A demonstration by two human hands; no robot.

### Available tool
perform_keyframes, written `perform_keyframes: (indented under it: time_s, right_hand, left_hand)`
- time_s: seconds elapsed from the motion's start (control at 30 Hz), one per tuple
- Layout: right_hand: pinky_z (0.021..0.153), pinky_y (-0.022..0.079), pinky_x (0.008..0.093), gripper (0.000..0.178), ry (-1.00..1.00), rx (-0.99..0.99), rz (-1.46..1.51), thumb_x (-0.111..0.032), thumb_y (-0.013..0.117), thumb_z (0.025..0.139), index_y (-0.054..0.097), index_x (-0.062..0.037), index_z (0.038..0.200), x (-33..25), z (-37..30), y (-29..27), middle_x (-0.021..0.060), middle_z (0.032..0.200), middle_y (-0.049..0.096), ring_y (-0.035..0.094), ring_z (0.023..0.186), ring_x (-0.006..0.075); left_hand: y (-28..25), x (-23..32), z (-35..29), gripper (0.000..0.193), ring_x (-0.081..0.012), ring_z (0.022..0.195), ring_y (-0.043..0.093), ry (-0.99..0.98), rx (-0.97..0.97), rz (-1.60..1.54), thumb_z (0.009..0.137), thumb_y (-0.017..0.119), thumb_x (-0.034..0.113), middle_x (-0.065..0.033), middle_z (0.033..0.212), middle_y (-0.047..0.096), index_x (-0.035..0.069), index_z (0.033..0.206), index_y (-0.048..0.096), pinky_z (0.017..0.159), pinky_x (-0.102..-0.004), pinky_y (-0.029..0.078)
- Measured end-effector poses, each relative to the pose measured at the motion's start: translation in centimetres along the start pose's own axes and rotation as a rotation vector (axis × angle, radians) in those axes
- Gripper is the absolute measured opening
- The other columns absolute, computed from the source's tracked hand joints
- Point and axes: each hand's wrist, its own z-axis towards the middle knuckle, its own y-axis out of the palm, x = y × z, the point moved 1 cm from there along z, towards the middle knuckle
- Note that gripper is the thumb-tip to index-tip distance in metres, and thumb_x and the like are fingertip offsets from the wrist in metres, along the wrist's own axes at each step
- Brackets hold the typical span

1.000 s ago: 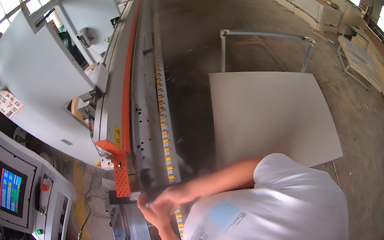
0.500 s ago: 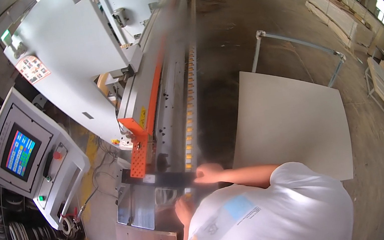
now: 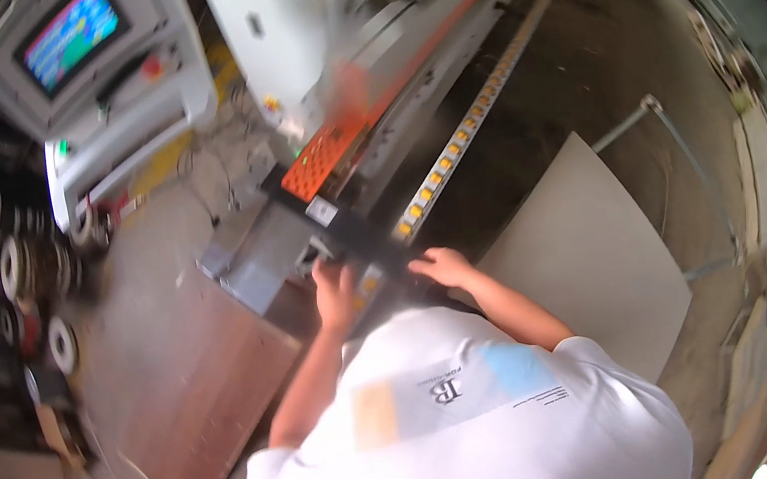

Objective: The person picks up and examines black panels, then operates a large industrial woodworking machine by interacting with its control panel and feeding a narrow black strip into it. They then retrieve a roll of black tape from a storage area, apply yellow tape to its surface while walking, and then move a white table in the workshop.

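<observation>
Since the earlier frame the view has swung round and the left hand (image 3: 336, 293) has come up beside the dark bar (image 3: 366, 242). The long machine (image 3: 280, 44) runs to the upper right, a pale board (image 3: 588, 246) on its right, a control console (image 3: 122, 131) at upper left. The bar crosses the yellow roller rail (image 3: 451, 157). Pale ring-shaped rolls (image 3: 18, 268) stand at the left, their holder too dark to tell. The right hand (image 3: 446, 268) reaches the bar's right edge, fingers bent; I cannot tell whether either hand pinches anything.
</observation>
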Motion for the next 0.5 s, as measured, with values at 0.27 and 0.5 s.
perform_keyframes:
  time_s: [0.27,0.5]
  right_hand:
    - [0.059,0.048,0.0257,0.038,0.097,-0.021,0.111,-0.045,0.07,0.097,0.069,-0.0062,0.095,5.1,-0.7,-2.5,-0.0006,0.08,0.068,0.059,0.067,0.0088]
    - [0.065,0.045,0.0329,0.045,0.075,-0.053,0.079,-0.042,0.072,0.096,0.063,0.0007,0.083,4.7,2.0,-1.8,0.0037,0.072,0.06,0.05,0.069,0.0112]
  left_hand:
    - [4.4,0.8,3.4,0.083,-0.0246,0.101,0.069,-0.063,0.049,-0.036,0.097,0.071,0.014,-0.0165,0.118,0.067,0.007,0.158,0.015,0.089,-0.0351,0.056]
    - [5.0,4.7,5.4,0.09,-0.0171,0.088,0.064,-0.153,0.161,-0.102,0.094,0.073,0.012,-0.0101,0.101,0.066,0.014,0.164,0.016,0.08,-0.0324,0.054]
